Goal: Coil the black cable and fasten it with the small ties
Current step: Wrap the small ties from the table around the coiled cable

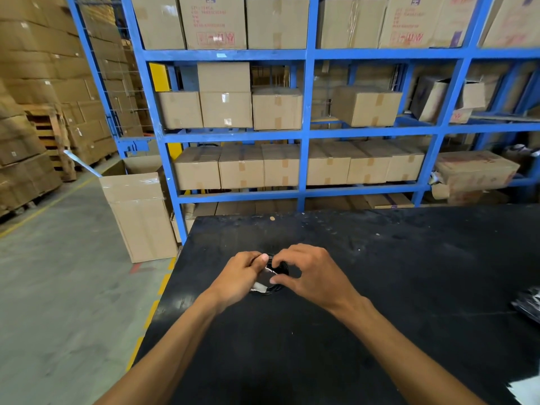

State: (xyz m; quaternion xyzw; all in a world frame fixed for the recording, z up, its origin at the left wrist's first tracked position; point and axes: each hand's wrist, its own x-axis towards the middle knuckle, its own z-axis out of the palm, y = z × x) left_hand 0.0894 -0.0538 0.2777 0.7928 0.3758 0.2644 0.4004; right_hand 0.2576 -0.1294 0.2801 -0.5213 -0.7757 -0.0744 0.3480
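Both hands met over the black counter (380,287), which filled the lower right of the view. Behind the counter rose a blue rack (304,135) stacked with cardboard boxes (277,108), and to the counter's left a tall carton (140,217) stood on the grey floor (58,287). Near the counter's far-left part, the left hand (239,276) pinched the rim of the coiled black cable (277,271) between thumb and fingers, while the right hand (309,273) curled around the coil's other side, thumb and forefinger closed on it. A small white tie (270,269) crossed the coil between the two hands, and another white piece (258,287) showed at the coil's near edge, below the left hand.
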